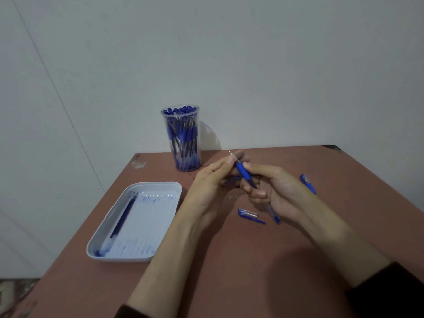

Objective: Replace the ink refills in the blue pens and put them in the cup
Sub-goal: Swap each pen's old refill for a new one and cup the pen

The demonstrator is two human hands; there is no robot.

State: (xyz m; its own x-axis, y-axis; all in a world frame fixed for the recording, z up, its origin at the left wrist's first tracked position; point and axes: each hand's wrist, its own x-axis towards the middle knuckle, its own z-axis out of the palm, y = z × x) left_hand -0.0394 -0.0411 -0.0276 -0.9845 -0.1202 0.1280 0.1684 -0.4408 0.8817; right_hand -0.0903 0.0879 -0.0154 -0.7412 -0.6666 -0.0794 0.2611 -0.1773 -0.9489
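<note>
blue pen (pixel 243 172) tilted, tip in left grip (pixel 206 182), barrel in right grip (pixel 276 188).

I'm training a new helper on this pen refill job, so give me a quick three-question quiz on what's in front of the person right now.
1. True or false: the clear cup at the back of the table is empty.
2. Multiple choice: what lies in the white tray? A) one refill B) a pair of scissors C) three caps
3. Fill in: the left hand and the right hand together hold one blue ____ above the table.

Key
1. False: it is packed with blue pens.
2. A: a single refill lies among ink smears.
3. pen
</note>
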